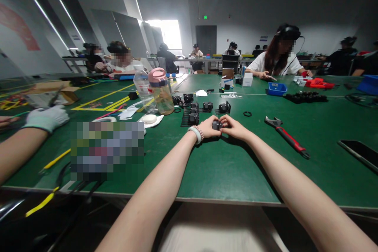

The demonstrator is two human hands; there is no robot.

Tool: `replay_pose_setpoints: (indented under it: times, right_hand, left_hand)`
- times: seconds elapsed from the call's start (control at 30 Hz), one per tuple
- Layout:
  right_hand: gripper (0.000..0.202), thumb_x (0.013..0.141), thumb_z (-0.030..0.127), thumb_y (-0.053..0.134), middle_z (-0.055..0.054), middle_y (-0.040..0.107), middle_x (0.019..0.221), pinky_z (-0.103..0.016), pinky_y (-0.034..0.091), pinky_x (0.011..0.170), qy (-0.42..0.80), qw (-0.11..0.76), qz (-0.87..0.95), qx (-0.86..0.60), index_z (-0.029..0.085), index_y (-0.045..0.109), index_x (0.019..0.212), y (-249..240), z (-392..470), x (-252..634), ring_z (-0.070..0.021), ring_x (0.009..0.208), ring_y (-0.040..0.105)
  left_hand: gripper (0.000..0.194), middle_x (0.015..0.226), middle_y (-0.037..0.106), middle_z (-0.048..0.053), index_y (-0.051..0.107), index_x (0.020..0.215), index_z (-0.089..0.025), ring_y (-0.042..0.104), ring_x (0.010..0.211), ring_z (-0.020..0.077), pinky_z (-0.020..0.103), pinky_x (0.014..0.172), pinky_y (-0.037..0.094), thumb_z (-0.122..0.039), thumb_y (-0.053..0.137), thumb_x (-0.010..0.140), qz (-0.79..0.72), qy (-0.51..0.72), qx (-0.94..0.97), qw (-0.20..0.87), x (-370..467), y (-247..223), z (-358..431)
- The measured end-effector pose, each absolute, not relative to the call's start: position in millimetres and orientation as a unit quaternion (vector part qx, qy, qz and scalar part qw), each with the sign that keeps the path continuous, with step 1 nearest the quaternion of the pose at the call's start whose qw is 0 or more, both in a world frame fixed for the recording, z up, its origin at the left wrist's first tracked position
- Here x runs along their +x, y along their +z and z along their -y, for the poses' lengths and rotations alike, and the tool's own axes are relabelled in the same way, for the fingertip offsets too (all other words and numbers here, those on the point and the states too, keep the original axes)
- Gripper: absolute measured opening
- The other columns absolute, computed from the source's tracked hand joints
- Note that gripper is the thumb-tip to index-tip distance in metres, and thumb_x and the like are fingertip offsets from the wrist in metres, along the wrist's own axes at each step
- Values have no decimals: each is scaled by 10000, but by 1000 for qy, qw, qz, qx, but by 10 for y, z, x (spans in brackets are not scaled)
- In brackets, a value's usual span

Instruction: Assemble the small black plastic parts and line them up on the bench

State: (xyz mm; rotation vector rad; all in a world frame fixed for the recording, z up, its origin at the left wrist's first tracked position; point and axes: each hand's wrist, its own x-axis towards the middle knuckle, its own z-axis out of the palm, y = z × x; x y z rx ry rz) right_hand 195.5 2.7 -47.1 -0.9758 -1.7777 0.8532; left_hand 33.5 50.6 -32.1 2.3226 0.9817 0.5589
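Observation:
My left hand (208, 127), with a bracelet at the wrist, has its fingers closed on a small black part (217, 125) just above the green table. From the other side my right hand (232, 127) grips the same part between thumb and fingertips. Fingers cover much of it, so its exact kind is hidden. Just beyond my hands stand similar black parts: a cluster (193, 117) at left, one black piece (208, 106) behind, and another with an upright plate (225, 107). A black ring (247, 113) lies to the right.
An adjustable wrench (288, 138) with red-black handle and a phone (360, 152) lie rightward. A pink-lidded bottle (161, 93) stands left, near a white round item (148, 119). A co-worker's gloved hand (49, 119) is far left. A blue bin (277, 88) sits further back.

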Motion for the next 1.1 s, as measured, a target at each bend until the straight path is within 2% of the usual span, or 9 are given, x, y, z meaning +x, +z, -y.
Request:
replay_pose_setpoints:
  times: [0.37, 1.1]
  right_hand:
    - [322, 623, 141, 557, 9, 495, 853, -286, 413, 752, 343, 452, 723, -394, 187, 462, 927, -466, -24, 1946, -113, 774, 507]
    - [321, 624, 138, 560, 5, 494, 854, -290, 416, 758, 342, 455, 722, -392, 186, 468, 928, -474, -26, 1957, -120, 795, 507]
  left_hand:
    - [476, 780, 573, 6, 476, 923, -155, 555, 702, 155, 273, 611, 473, -222, 660, 489, -391, 205, 846, 300, 355, -186, -384]
    - [471, 752, 559, -4, 472, 920, -155, 541, 645, 130, 265, 596, 465, -239, 655, 494, -391, 209, 849, 287, 358, -235, -418]
